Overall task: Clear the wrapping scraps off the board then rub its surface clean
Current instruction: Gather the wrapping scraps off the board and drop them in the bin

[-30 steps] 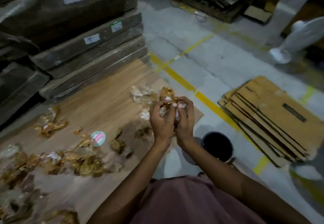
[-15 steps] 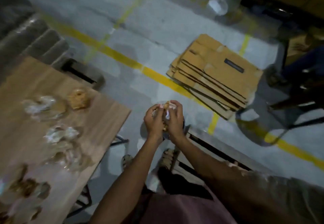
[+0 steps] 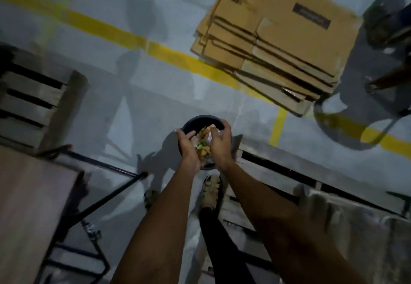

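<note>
A crumpled wad of wrapping scraps, clear film and brown tape, sits between my two hands right over a black round bin on the floor. My left hand cups the wad's left side with its thumb spread away. My right hand curls its fingers over the top and right of the wad. Only a blurred corner of the wooden board shows at the lower left, on a black metal frame. The rest of the board and any scraps on it are out of view.
A stack of flattened cardboard boxes lies on the grey floor beyond the bin, across a yellow line. Wooden pallets stand at the left and right. My sandalled foot is just behind the bin.
My view swung from the board down to the floor. Both hands carried the wad away from the board and lowered it over the black bin, and the left hand loosened.
</note>
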Available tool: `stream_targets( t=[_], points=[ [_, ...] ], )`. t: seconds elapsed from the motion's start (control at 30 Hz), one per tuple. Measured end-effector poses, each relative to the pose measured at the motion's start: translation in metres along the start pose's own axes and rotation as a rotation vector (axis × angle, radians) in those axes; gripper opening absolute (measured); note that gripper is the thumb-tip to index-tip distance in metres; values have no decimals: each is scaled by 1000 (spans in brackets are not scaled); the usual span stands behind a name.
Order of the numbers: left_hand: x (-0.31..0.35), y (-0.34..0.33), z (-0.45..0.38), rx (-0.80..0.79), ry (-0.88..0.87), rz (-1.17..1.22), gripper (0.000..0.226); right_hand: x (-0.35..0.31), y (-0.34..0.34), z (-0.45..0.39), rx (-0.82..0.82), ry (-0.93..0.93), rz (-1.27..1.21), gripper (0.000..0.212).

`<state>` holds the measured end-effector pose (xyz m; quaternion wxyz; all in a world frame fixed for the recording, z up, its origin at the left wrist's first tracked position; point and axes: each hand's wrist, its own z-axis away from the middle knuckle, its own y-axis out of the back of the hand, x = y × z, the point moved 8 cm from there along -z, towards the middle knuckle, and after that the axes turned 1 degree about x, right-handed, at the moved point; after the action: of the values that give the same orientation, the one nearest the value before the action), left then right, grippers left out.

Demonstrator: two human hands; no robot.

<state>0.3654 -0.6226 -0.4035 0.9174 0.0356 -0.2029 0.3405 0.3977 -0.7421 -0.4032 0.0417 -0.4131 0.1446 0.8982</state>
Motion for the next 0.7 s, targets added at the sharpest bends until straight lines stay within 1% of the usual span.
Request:
stream_targets(
  t=[0.07,0.13,0.2,0.27,0.3,0.37,0.43,0.5,0.6,0.7],
  points=[
    [-13,-4,-47,-34,27,-48,77,40,-5,-39,-1,-107,-33,38],
    [-27,-7,-89,-75,53,-80,71,74,-10,-68,-36,-198,-97,30],
    [-36,-5,-122,-107,58,-129,65,104,-12,-92,-52,-254,-120,27],
    [-55,0,-159,-118,52,-192,58,137,-18,-118,-69,-284,-100,33],
    [-65,3,-176,-107,59,-218,53,152,-24,-131,-81,-294,-91,40],
    [-81,5,-205,-77,77,-259,47,181,-34,-157,-106,-307,35,56],
    [-91,6,-233,-55,70,-290,56,200,-37,-179,-115,-284,263,63],
    [-97,7,-256,-29,39,-330,63,213,-39,-199,-102,-279,379,59],
    [-105,13,-268,-5,22,-391,66,230,-41,-215,-104,-317,390,48],
    [-106,24,-256,2,1,-451,67,231,-38,-200,-96,-304,335,40]
  ],
)
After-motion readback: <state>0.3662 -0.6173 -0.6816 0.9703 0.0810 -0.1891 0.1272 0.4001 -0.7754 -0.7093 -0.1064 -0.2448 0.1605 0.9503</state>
